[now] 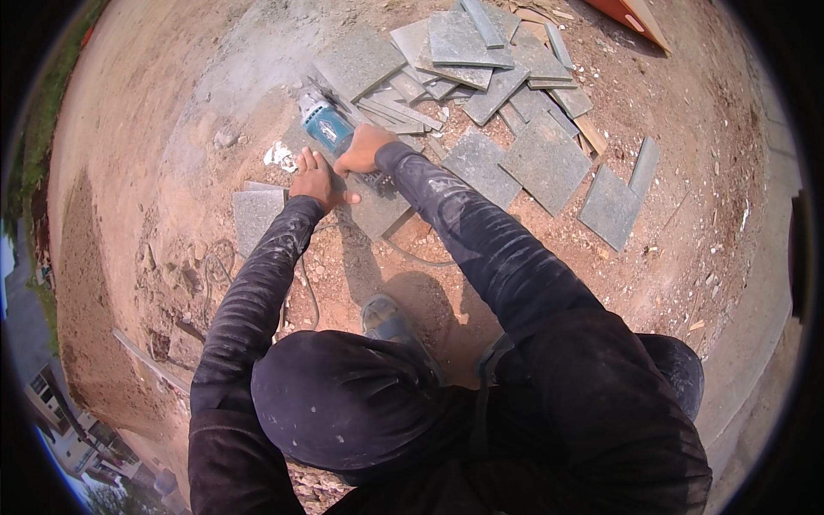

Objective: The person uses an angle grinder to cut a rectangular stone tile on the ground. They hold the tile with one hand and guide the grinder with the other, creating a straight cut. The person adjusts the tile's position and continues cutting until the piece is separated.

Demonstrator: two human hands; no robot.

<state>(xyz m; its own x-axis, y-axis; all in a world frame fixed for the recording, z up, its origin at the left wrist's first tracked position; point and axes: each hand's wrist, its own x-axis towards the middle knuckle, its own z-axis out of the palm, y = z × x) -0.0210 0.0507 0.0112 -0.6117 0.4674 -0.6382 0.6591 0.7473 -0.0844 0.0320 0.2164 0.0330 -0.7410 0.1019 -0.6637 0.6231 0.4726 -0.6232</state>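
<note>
Two bare hands: both are at the teal and silver, barrel-shaped angle grinder [328,125], the right hand [365,148] on it, the left hand [316,182] just beside its near end.
Right fingers: wrapped closed around the grinder's rear body.
Left fingers: slightly spread and gripping nothing; the hand lies palm down, apparently against the flat grey stone slab [378,210] below the grinder, though exact contact is hard to tell.
Grinder axis: the body runs from the right hand up and leftward, its head pointing away from the person; the right hand is nearer, and the cutting end is too blurred to read.
Stone stack: a heap of thin, square-edged grey stone tiles [468,39] lies beyond and right of the grinder, speckled and rough-faced, with narrow offcuts among them.
Small slab: a pale grey rectangular stone piece [256,219] lies to the grinder's lower left.
Scrap: a crumpled white scrap [279,155] sits just left of the grinder.
Ground: gritty reddish-brown earth [687,232] with pebbles; powdery pale grey dust [249,73] spreads left of the grinder's head.
Cable: a thin dark cable [421,260] curves across the earth below the grinder.
</note>
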